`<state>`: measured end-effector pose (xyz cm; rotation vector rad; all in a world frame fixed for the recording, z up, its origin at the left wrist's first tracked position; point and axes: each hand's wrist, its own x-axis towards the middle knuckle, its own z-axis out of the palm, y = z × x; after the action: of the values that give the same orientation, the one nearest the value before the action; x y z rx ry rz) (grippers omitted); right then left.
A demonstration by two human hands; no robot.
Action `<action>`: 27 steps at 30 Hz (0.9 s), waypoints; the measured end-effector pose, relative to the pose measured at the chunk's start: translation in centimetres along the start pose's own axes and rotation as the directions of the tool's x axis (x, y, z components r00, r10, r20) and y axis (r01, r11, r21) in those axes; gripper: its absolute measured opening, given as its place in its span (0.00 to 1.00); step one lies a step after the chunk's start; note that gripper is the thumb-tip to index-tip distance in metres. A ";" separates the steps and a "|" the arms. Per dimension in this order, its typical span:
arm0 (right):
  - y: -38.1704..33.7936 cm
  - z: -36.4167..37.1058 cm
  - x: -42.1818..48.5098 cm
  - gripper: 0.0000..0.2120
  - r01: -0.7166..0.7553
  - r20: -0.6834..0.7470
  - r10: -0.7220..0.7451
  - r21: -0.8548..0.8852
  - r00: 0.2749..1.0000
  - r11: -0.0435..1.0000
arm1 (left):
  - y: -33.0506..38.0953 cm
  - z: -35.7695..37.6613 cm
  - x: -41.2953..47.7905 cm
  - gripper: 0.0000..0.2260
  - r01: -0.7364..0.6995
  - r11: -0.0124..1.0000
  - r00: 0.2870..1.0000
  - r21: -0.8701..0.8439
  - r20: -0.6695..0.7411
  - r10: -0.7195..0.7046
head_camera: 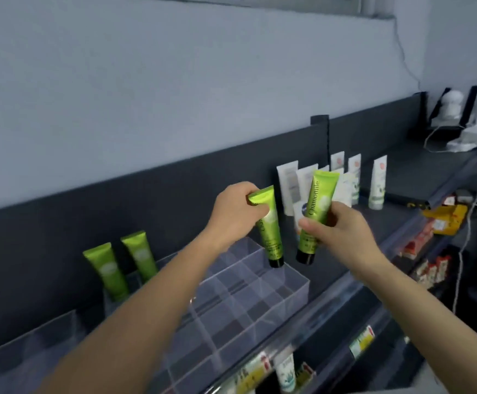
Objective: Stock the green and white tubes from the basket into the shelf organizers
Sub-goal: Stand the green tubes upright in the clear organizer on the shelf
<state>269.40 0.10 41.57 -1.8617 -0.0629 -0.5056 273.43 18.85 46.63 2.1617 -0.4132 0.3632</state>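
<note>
two green tubes are held cap-down just above the clear organizer [245,302]: the left tube [271,234] is pinched at its crimp by the left hand [237,206], and the right tube [316,211] is gripped mid-body by the right hand [336,226]. each cap is best centred over one empty cell, then lowered straight.

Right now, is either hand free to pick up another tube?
No: the left hand grips the left green tube and the right hand grips the right green tube, both held cap-down.

Four green tubes [272,240] [318,200] [106,268] [140,255], two hands [237,206] [336,226], one clear organizer [260,294].
</note>
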 end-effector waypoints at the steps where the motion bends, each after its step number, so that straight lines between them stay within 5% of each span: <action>1: -0.5 1.4 0.8 0.12 0.003 0.034 -0.003 0.014 0.999 1.000 | -0.6 -1.8 0.4 0.04 0.002 0.999 1.000 0.046 -0.030 0.000; 7: -2.6 9.5 4.6 0.16 0.023 0.206 -0.045 0.107 0.978 0.994 | -4.1 -10.3 2.0 0.05 0.082 0.952 0.983 0.297 -0.179 -0.029; 13: -2.9 17.1 8.0 0.16 0.031 0.373 -0.038 0.024 0.927 0.999 | -8.8 -12.4 2.6 0.06 0.092 0.814 0.996 0.574 -0.064 -0.068; 21: -0.2 22.2 9.9 0.15 0.070 0.478 0.042 -0.215 0.878 0.974 | -13.6 -11.5 3.0 0.06 0.131 0.688 0.970 0.713 0.050 -0.237; 27: 1.1 23.4 9.4 0.19 0.145 0.505 0.028 -0.300 0.863 0.943 | -14.9 -11.6 3.4 0.04 0.168 0.655 0.967 0.737 0.008 -0.256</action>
<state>285.56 19.22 38.01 -2.2908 -0.4106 -0.0519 281.45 36.02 43.95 3.0055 -0.0472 0.3006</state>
